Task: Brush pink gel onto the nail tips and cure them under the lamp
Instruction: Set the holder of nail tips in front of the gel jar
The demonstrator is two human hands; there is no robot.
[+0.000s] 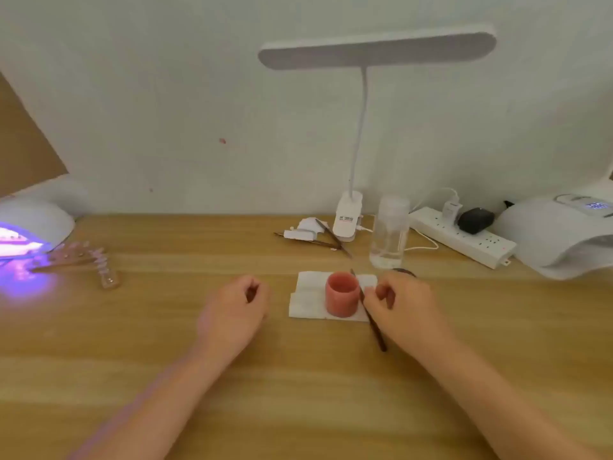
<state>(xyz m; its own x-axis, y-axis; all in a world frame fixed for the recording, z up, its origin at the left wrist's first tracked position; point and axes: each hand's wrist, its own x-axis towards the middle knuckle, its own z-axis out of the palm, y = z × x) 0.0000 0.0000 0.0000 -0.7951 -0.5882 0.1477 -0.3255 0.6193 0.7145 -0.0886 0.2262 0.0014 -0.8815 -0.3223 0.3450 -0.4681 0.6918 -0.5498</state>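
Observation:
An open pink gel jar (pixel 342 298) stands on a folded white tissue (pixel 306 302) in the middle of the wooden table. My right hand (pixel 403 308) pinches a thin brown brush (pixel 373 322) just right of the jar, bristle end up by the jar's rim. My left hand (pixel 232 310) rests on the table left of the jar, fingers curled with nothing in them. A fan of clear nail tips on sticks (pixel 88 260) lies at the mouth of a white curing lamp (pixel 31 227) that glows purple at the far left.
A clip-on desk lamp (pixel 348 215) stands at the back with spare brushes (pixel 326 239) and a clear bottle (pixel 388 234) beside it. A white power strip (pixel 464 239) and a second curing lamp (pixel 560 234) fill the back right corner.

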